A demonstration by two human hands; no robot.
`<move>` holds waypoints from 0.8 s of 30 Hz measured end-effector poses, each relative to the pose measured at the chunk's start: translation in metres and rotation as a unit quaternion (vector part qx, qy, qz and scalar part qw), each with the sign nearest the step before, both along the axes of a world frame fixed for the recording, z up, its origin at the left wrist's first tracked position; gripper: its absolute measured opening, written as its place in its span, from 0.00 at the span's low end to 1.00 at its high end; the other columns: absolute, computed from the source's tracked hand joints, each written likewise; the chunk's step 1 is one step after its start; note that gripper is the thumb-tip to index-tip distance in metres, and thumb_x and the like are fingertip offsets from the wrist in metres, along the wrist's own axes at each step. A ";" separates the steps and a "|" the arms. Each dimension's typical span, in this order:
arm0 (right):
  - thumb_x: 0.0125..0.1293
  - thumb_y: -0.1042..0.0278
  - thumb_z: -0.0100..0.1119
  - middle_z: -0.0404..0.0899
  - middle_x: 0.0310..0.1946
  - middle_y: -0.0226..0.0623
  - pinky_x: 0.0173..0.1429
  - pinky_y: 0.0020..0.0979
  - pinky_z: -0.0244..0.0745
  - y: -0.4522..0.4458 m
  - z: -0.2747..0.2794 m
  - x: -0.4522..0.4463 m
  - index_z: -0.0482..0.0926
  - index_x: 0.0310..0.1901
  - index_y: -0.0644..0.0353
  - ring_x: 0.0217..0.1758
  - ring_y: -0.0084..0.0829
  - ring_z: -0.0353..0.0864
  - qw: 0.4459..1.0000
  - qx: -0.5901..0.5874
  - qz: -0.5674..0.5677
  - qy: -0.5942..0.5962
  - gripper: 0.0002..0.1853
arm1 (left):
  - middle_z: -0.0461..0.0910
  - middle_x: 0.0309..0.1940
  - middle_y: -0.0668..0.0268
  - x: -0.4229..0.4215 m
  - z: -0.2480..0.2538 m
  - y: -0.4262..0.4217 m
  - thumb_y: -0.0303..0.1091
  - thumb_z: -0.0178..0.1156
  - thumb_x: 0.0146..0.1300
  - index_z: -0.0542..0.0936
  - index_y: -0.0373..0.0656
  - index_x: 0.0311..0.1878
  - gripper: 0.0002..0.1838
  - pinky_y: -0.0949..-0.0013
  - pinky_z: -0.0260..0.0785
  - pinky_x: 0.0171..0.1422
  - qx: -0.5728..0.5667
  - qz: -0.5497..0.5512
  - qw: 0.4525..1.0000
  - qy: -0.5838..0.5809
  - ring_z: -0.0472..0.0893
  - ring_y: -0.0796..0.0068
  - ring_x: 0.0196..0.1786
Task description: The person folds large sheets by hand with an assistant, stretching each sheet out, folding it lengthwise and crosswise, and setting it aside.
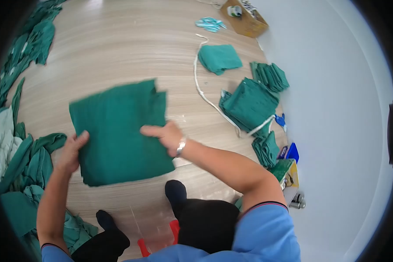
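Observation:
A folded green cloth (pixel 118 135) is held up in front of me, above the wooden floor. My left hand (pixel 71 153) grips its left edge, thumb on top and the other fingers hidden beneath. At the right edge, my right hand (pixel 167 136) pinches the cloth with the thumb lying across its upper face. The cloth's top right corner is uneven, with layers showing. A watch (pixel 181 146) is on my right wrist.
Loose green cloths (pixel 39 157) lie heaped along the left. Toward the right wall are folded green stacks (pixel 251 102), a lighter folded cloth (pixel 220 58), a white rope (pixel 199 89) and a cardboard box (pixel 244 19). Red stool parts (pixel 174 229) show between my legs.

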State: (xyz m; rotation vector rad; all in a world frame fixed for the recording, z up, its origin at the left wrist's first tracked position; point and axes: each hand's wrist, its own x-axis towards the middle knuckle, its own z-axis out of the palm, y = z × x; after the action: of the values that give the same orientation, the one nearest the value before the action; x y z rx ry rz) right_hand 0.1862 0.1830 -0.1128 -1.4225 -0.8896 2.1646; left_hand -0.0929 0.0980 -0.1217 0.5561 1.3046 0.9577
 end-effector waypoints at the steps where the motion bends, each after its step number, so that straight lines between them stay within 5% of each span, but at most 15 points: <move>1: 0.50 0.70 0.65 0.78 0.34 0.46 0.33 0.32 0.79 -0.004 0.024 0.027 0.75 0.38 0.72 0.30 0.33 0.80 0.996 0.021 -0.061 0.066 0.16 | 0.73 0.47 0.64 0.009 0.033 0.009 0.49 0.58 0.56 0.65 0.37 0.58 0.32 0.69 0.66 0.52 0.099 -0.044 0.994 -0.026 0.72 0.73 0.49; 4: 0.55 0.75 0.59 0.75 0.41 0.41 0.45 0.33 0.76 -0.043 0.064 0.108 0.71 0.46 0.69 0.41 0.32 0.77 0.956 0.132 -0.218 0.146 0.17 | 0.74 0.36 0.68 0.018 0.113 0.019 0.41 0.58 0.56 0.67 0.41 0.57 0.26 0.78 0.65 0.40 0.197 -0.115 0.960 0.161 0.72 0.83 0.38; 5: 0.59 0.68 0.54 0.72 0.47 0.39 0.54 0.38 0.69 -0.060 0.052 0.142 0.67 0.52 0.64 0.48 0.33 0.73 0.948 0.136 -0.260 0.122 0.19 | 0.75 0.32 0.69 0.013 0.126 0.017 0.37 0.58 0.56 0.68 0.40 0.55 0.24 0.79 0.65 0.38 0.198 -0.112 0.946 0.232 0.72 0.84 0.34; 8: 0.61 0.58 0.50 0.67 0.54 0.45 0.59 0.45 0.63 -0.116 0.035 0.215 0.62 0.57 0.65 0.55 0.43 0.68 0.927 0.095 -0.349 0.098 0.26 | 0.75 0.23 0.69 -0.032 0.098 -0.002 0.37 0.59 0.54 0.75 0.43 0.46 0.16 0.78 0.65 0.28 0.146 -0.163 0.930 0.293 0.71 0.83 0.25; 10: 0.62 0.57 0.47 0.63 0.57 0.47 0.61 0.46 0.60 -0.123 -0.020 0.253 0.59 0.59 0.64 0.58 0.45 0.65 0.941 0.108 -0.296 0.126 0.27 | 0.76 0.24 0.67 -0.063 0.077 -0.061 0.39 0.62 0.51 0.76 0.44 0.44 0.17 0.73 0.68 0.31 0.066 -0.104 0.932 0.341 0.74 0.77 0.28; 12: 0.61 0.57 0.47 0.64 0.56 0.46 0.60 0.46 0.61 -0.100 -0.030 0.210 0.60 0.58 0.64 0.57 0.45 0.65 0.969 0.089 -0.224 0.051 0.27 | 0.78 0.32 0.59 -0.076 0.076 -0.130 0.45 0.63 0.46 0.77 0.44 0.40 0.20 0.64 0.69 0.43 0.051 -0.101 0.817 0.566 0.77 0.60 0.37; 14: 0.61 0.57 0.48 0.64 0.54 0.46 0.59 0.45 0.61 -0.083 -0.031 0.164 0.61 0.57 0.65 0.56 0.44 0.65 0.987 0.105 -0.120 0.011 0.26 | 0.79 0.34 0.55 -0.083 0.032 -0.215 0.46 0.61 0.45 0.78 0.43 0.39 0.21 0.62 0.69 0.46 -0.037 -0.080 0.754 0.651 0.77 0.58 0.41; 16: 0.61 0.57 0.48 0.65 0.53 0.46 0.59 0.44 0.61 -0.071 -0.020 0.114 0.61 0.56 0.65 0.55 0.44 0.66 0.990 0.137 -0.013 -0.010 0.26 | 0.78 0.30 0.55 -0.098 0.001 -0.300 0.47 0.62 0.46 0.78 0.40 0.35 0.20 0.62 0.71 0.39 -0.122 -0.021 0.777 0.617 0.78 0.58 0.34; 18: 0.60 0.57 0.48 0.65 0.52 0.45 0.58 0.44 0.62 -0.078 0.003 0.043 0.62 0.55 0.65 0.54 0.43 0.66 0.979 0.179 0.087 -0.038 0.25 | 0.76 0.23 0.57 -0.119 0.026 -0.371 0.48 0.61 0.48 0.78 0.38 0.28 0.19 0.63 0.70 0.30 -0.297 0.200 0.833 0.422 0.76 0.61 0.24; 20: 0.60 0.58 0.48 0.65 0.51 0.45 0.57 0.43 0.62 -0.078 0.012 -0.002 0.63 0.54 0.65 0.53 0.43 0.66 0.961 0.214 0.171 -0.048 0.25 | 0.74 0.19 0.57 -0.143 0.015 -0.417 0.49 0.61 0.48 0.77 0.34 0.23 0.22 0.63 0.69 0.25 -0.370 0.403 0.768 0.333 0.73 0.64 0.19; 21: 0.60 0.58 0.48 0.66 0.50 0.45 0.56 0.43 0.62 -0.080 0.019 -0.024 0.63 0.54 0.65 0.52 0.42 0.66 0.950 0.230 0.204 -0.054 0.24 | 0.74 0.19 0.57 -0.163 0.009 -0.432 0.49 0.61 0.48 0.77 0.34 0.23 0.22 0.63 0.69 0.25 -0.368 0.420 0.761 0.329 0.73 0.64 0.19; 24: 0.59 0.58 0.48 0.66 0.49 0.45 0.55 0.42 0.63 -0.086 0.030 -0.082 0.64 0.53 0.65 0.50 0.42 0.67 0.918 0.271 0.280 -0.077 0.24 | 0.76 0.21 0.55 -0.217 0.032 -0.437 0.50 0.62 0.46 0.75 0.30 0.24 0.25 0.61 0.69 0.27 -0.265 0.509 0.677 0.461 0.76 0.61 0.20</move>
State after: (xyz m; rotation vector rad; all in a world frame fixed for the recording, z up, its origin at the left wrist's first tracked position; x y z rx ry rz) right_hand 0.1042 0.0969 -0.0832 -1.1478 -1.9731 1.9170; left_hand -0.3100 -0.3393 -0.0898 -0.3270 2.8657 1.0928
